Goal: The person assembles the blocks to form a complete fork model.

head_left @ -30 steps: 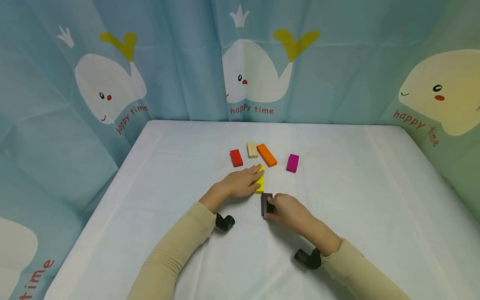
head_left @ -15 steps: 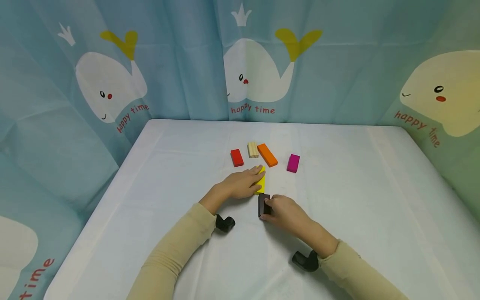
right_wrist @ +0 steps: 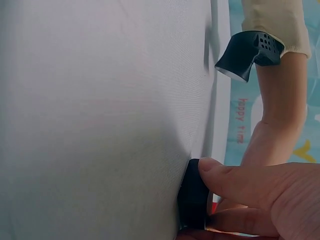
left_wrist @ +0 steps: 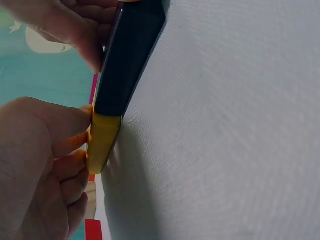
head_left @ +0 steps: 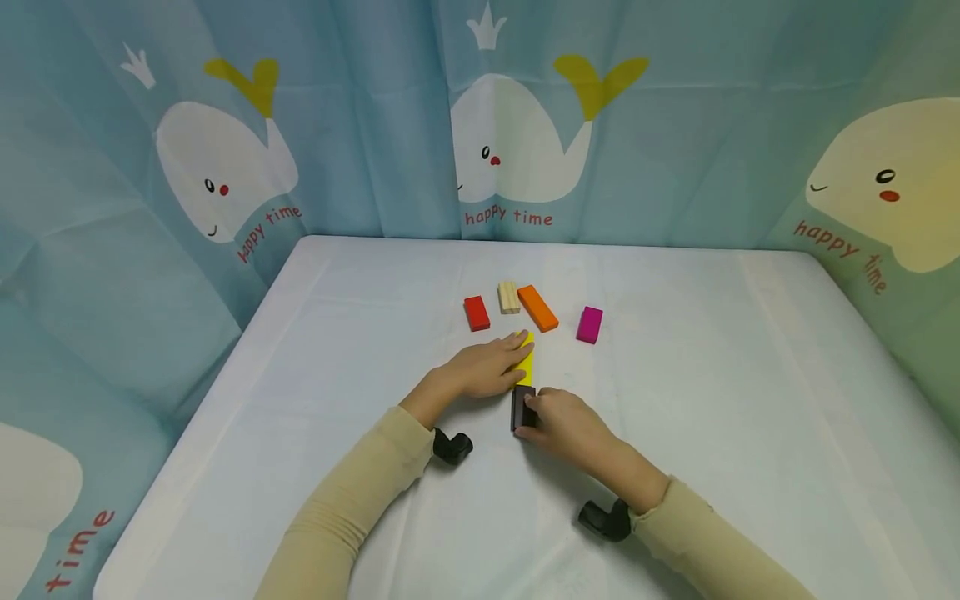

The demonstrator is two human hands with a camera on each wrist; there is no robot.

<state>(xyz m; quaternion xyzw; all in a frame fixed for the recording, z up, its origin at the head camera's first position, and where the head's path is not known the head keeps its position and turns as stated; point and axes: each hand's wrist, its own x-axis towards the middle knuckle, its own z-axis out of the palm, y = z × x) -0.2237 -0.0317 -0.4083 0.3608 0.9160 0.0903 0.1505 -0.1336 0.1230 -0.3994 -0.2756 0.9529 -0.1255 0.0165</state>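
Note:
Two rectangular blocks lie end to end on the white table. The yellow block [head_left: 528,362] is the farther one; my left hand [head_left: 486,367] rests over it, fingers laid across its top and thumb near its close end. Nearer to me is a dark block [head_left: 520,408], held by my right hand [head_left: 570,423] with the thumb at its near end and a finger on top. In the left wrist view the end of the dark block [left_wrist: 122,65] meets the yellow block [left_wrist: 102,142]. The right wrist view shows the thumb on the dark block [right_wrist: 192,192].
Beyond the hands lie a red block [head_left: 477,313], a pale wooden block [head_left: 508,297] with grooves, an orange block [head_left: 537,308] and a magenta block [head_left: 589,325]. A blue curtain [head_left: 375,125] with whales stands behind the table [head_left: 360,333].
My right hand has slid the dark block a little leftward, bringing it into line with the yellow block's near end. The left hand has stayed on the yellow block.

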